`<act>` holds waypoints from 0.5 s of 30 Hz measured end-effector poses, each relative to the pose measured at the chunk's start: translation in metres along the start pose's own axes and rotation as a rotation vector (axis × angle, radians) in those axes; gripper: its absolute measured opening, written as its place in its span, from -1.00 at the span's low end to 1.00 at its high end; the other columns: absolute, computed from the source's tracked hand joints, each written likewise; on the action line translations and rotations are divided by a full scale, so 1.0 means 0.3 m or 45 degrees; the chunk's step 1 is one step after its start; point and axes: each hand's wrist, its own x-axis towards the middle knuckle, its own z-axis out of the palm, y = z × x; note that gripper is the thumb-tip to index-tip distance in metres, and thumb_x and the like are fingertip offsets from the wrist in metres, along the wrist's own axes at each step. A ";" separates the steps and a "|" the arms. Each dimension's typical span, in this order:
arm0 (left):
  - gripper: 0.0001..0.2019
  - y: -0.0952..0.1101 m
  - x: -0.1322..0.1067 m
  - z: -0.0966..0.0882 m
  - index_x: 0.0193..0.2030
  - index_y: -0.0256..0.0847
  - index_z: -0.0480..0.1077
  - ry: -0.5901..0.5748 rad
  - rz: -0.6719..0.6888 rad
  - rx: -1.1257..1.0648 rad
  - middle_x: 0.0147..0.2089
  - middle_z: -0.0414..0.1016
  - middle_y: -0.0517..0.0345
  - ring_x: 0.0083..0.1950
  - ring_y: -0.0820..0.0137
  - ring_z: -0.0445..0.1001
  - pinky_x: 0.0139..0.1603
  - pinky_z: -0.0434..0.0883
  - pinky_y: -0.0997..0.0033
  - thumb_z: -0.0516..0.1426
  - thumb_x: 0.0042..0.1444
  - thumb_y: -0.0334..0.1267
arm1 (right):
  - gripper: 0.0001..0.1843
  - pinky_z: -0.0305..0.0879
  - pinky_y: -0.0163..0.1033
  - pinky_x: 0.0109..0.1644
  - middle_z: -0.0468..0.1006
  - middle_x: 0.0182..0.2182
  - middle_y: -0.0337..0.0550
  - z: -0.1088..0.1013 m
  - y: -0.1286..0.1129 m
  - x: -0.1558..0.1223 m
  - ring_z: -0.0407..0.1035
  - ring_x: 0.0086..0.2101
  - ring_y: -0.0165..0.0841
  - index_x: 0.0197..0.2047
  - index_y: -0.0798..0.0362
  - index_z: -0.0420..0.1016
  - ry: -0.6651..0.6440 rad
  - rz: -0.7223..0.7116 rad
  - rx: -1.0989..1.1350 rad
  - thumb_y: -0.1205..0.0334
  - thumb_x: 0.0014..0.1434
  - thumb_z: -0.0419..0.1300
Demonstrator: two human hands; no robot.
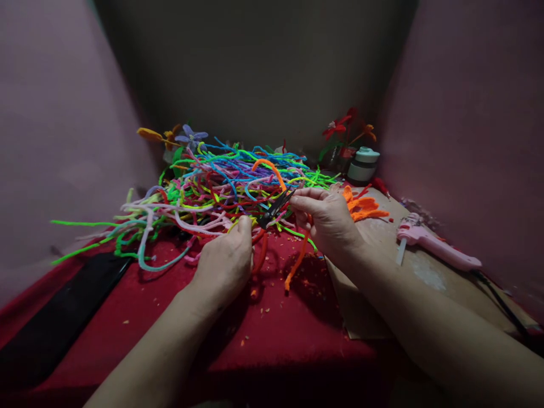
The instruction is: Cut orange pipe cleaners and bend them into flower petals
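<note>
A tangled heap of coloured pipe cleaners (221,181) lies on a red cloth (276,328) in front of me. My right hand (329,221) is closed round small black scissors (274,208), whose blades point left towards the heap. An orange pipe cleaner (297,260) hangs down beside this hand, and I cannot tell if the fingers hold it too. My left hand (225,260) is curled, its fingers pinched on a red-orange pipe cleaner (262,254) just below the scissor tips.
A pink glue gun (433,245) lies on brown cardboard (425,277) at the right, its cord running to the right edge. Orange pipe-cleaner pieces (363,207), a small jar (362,165) and pipe-cleaner flowers (344,127) stand behind. A black strip (63,317) lies at the left.
</note>
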 end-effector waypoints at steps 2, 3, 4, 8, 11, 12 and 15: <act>-0.85 0.001 0.000 0.002 -0.14 -0.22 0.13 -0.015 0.003 -0.015 -0.39 0.48 -0.01 -0.32 0.15 0.54 -0.50 0.19 0.40 -0.13 0.18 -0.26 | -0.90 -0.08 -0.41 -0.65 0.29 -0.75 -0.37 0.000 0.002 0.000 0.05 -0.72 -0.61 -0.53 0.16 0.41 -0.001 -0.018 -0.016 0.37 -0.21 0.26; -0.85 0.002 0.000 0.003 -0.15 -0.22 0.13 -0.019 0.005 -0.020 -0.40 0.48 -0.01 -0.33 0.16 0.54 -0.50 0.19 0.41 -0.13 0.19 -0.26 | -0.90 -0.09 -0.41 -0.65 0.29 -0.75 -0.37 0.000 0.003 0.000 0.05 -0.72 -0.61 -0.53 0.16 0.41 0.002 -0.026 -0.024 0.37 -0.20 0.26; -0.85 0.003 0.000 0.004 -0.15 -0.22 0.13 -0.024 0.009 -0.021 -0.40 0.48 0.00 -0.34 0.17 0.54 -0.51 0.18 0.41 -0.14 0.19 -0.26 | -0.89 -0.09 -0.41 -0.66 0.29 -0.75 -0.37 0.000 0.004 -0.001 0.05 -0.72 -0.61 -0.53 0.16 0.41 0.005 -0.031 -0.029 0.37 -0.21 0.27; -0.85 0.005 -0.002 0.010 -0.17 -0.23 0.14 -0.004 0.026 0.009 -0.41 0.47 0.00 -0.37 0.18 0.53 -0.52 0.19 0.42 -0.14 0.20 -0.26 | -0.89 -0.08 -0.40 -0.66 0.31 -0.73 -0.35 -0.001 0.011 -0.001 0.07 -0.72 -0.60 -0.52 0.16 0.41 0.008 -0.031 -0.048 0.36 -0.19 0.27; -0.84 0.004 -0.005 0.010 -0.16 -0.24 0.15 0.017 0.028 0.054 -0.41 0.47 -0.01 -0.38 0.16 0.53 -0.53 0.21 0.42 -0.14 0.19 -0.26 | -0.90 -0.07 -0.40 -0.65 0.32 -0.72 -0.35 -0.005 0.017 0.003 0.06 -0.71 -0.61 -0.52 0.15 0.41 0.005 -0.045 -0.069 0.36 -0.17 0.27; -0.84 0.004 -0.006 0.008 -0.16 -0.25 0.16 0.015 0.026 0.069 -0.41 0.47 -0.02 -0.38 0.15 0.53 -0.54 0.21 0.41 -0.14 0.19 -0.27 | -0.91 -0.06 -0.40 -0.65 0.32 -0.72 -0.35 -0.007 0.018 0.004 0.06 -0.71 -0.61 -0.52 0.15 0.42 0.004 -0.048 -0.072 0.36 -0.16 0.27; -0.84 0.006 -0.007 0.001 -0.16 -0.25 0.16 -0.006 0.014 0.099 -0.43 0.46 -0.01 -0.40 0.14 0.53 -0.54 0.23 0.41 -0.15 0.19 -0.29 | -0.90 -0.06 -0.40 -0.65 0.33 -0.71 -0.35 -0.008 0.019 0.005 0.07 -0.71 -0.61 -0.51 0.16 0.42 0.007 -0.043 -0.067 0.37 -0.17 0.28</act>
